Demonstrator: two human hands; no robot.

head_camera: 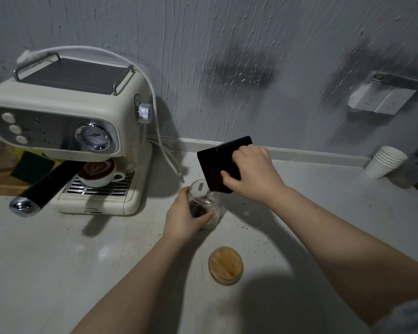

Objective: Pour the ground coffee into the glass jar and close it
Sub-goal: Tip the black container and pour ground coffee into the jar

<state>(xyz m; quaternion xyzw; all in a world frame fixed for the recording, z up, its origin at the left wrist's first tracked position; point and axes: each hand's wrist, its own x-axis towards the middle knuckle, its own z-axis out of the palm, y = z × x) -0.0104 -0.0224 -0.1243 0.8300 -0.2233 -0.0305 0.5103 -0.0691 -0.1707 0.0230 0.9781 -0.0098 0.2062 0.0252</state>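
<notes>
A small clear glass jar [204, 201] stands on the pale counter [82, 261] with dark ground coffee in its bottom. My left hand [185, 216] is wrapped around its left side. My right hand [253, 173] holds a black rectangular container [217, 157] tilted over the jar's mouth. Brown ground coffee [214, 178] lies at the container's low corner and a thin stream falls into the jar. The round wooden lid [226, 265] lies flat on the counter, nearer to me than the jar and apart from it.
A cream espresso machine [65, 131] stands at the left with a latte cup [99, 173] on its drip tray and a black portafilter handle [41, 189] sticking out. A stack of paper cups [385, 161] leans at the far right by the wall. A wall socket [381, 98] is above.
</notes>
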